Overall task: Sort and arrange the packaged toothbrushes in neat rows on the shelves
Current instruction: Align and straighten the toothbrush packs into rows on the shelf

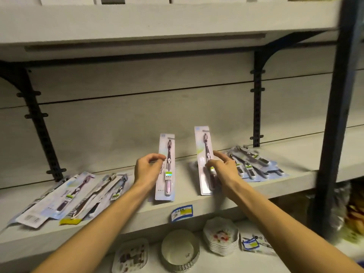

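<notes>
Two packaged toothbrushes stand tilted on the grey shelf (189,205), their tops leaning toward the back panel. My left hand (146,170) grips the left pack (166,154) by its left edge. My right hand (222,168) holds the right pack (203,142) at its middle, forefinger stretched out. A loose heap of packs (67,196) lies fanned out at the shelf's left. Another untidy pile of packs (254,162) lies to the right of my right hand.
A blue price tag (181,212) sits on the shelf's front lip. Below stand stacked dishes (220,236), a round white tin (180,249) and a square plate (131,257). A dark upright post (331,125) rises at the right; black brackets (258,99) carry the shelf above.
</notes>
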